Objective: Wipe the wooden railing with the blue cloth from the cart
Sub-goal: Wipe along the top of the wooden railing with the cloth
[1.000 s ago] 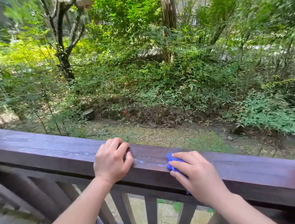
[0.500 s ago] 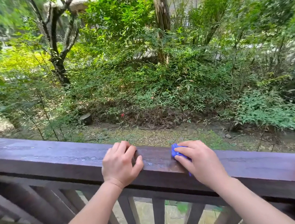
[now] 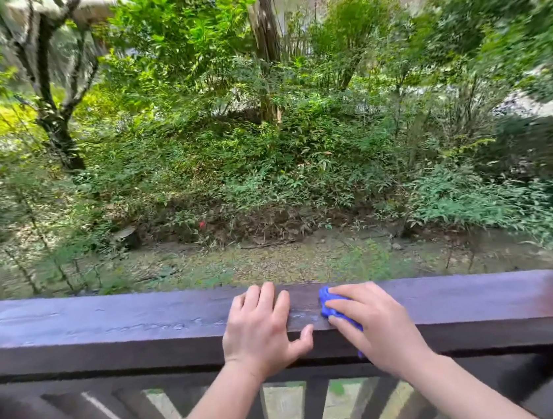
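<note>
Left hand (image 3: 260,328) lies flat on top of the wooden railing (image 3: 110,331), palm down, fingers spread loose and stretched toward the far edge, thumb hooked out over the near edge. It grips nothing, just rests on the wood.

Right hand (image 3: 374,322) is just beside it to the right, a narrow strip of bare rail between them. It presses down on the blue cloth (image 3: 329,303), fingers curled over the bunched fabric and pinning it to the rail top. Most of the cloth is hidden under the palm; a crumpled lump sticks out past the fingertips on the left, and a thin bit of blue shows below the heel of the hand against the rail's front face.

Railing runs across the whole view, dark purplish-brown, broad flat top, glossy to the right of the cloth. Faint pale streaks and smears on the top to the left of the left hand and between the hands. Slanted and upright balusters (image 3: 257,418) under the rail, blurred. Both forearms bare, reaching in from below.

Beyond the rail: garden ground with thick green bushes (image 3: 263,162) and tree trunks (image 3: 51,124), edges of the view blurred.
</note>
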